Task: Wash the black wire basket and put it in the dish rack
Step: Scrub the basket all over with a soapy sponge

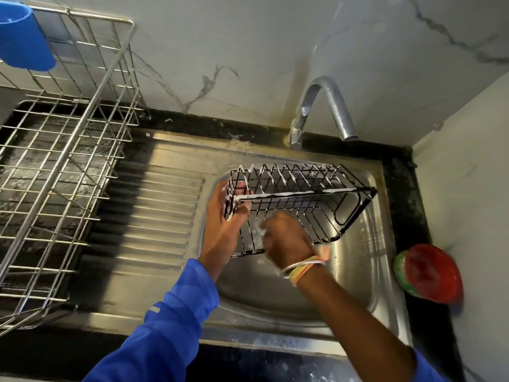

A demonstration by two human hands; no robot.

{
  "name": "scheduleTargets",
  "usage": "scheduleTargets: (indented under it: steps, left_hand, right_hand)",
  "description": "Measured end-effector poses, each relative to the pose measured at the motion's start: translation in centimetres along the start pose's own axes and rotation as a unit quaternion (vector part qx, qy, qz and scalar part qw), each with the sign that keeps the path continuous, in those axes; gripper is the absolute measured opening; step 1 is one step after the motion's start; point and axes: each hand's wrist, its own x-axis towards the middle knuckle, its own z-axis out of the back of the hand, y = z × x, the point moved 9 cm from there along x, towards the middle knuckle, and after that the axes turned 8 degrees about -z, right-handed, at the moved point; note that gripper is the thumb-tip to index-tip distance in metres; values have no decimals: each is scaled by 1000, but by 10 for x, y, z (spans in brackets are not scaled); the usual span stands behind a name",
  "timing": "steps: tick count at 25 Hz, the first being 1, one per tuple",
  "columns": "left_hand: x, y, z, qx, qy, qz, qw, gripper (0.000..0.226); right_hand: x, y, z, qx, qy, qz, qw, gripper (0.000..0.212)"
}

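Tabletop (405, 194): black stone, wet, runs along the marble-look wall and into the R corner.

Sink (275, 293): stainless, set into the tabletop; ribbed drainboard on L, bowl on R.

Dish rack (55, 166): steel wire, stands L of the bowl, partly over the drainboard.

Black wire basket (297, 193): inside the sink bowl, below the tap (316, 106), tilted, with its open side facing the camera. White foam lies along the top rail and far-side wires. It is well apart from the dish rack.

Left hand (223, 216): blue sleeve. Fingers curl round the basket's L end wire and grip it; foam on the fingers.

Right hand (286, 238): at the basket's near side, touching the wires. Fingers are curled and the hand is blurred, w/ foam at the fingertips. Cannot tell whether they hold anything.

Red tub (429, 271): green band, on the tabletop in the R corner near the bowl.

Blue cup (22, 37): at the rack's upper L edge.

Bangle and threads (305, 267): on the R wrist.
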Motion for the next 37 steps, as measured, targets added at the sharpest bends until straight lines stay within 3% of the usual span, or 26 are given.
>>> scheduleTargets:
  steps: [3,4,9,11,14,15,19,23,28,34,37]
  left_hand:
    - [-1,0,10,-27,-19,4,999,38]
    - [-1,0,9,-30,-17,3,999,37]
    - [-4,-5,-9,-9,32,-15,999,47]
    - [0,-2,5,-3,11,-4,1000,43]
    - [2,3,20,-17,-14,-8,1000,40]
    - [1,-1,18,-15,-11,-15,1000,40]
    - [4,-13,8,21,9,-29,999,33]
    - [2,-15,14,24,7,-34,999,44]
    - [5,-22,13,32,17,-41,999,36]
    - [4,-26,-6,54,64,-63,994,53]
    - [2,-31,-4,67,49,-87,993,53]
  right_hand:
    - [13,-70,19,30,-22,-151,988,21]
    - [14,-70,20,44,-32,-166,985,20]
    - [-7,3,-5,120,-6,-84,989,20]
    - [-3,-23,-4,77,18,-102,992,25]
    - [16,-98,18,-6,8,-250,968,28]
    - [18,-103,22,-17,1,-264,964,27]
    - [12,-51,3,35,27,-150,988,25]
    - [23,-94,25,-68,22,-228,971,23]
    - [-7,-81,9,-155,75,-175,970,25]
    - [27,-83,31,-134,24,-189,972,24]
    - [26,-87,22,-102,23,-173,979,25]
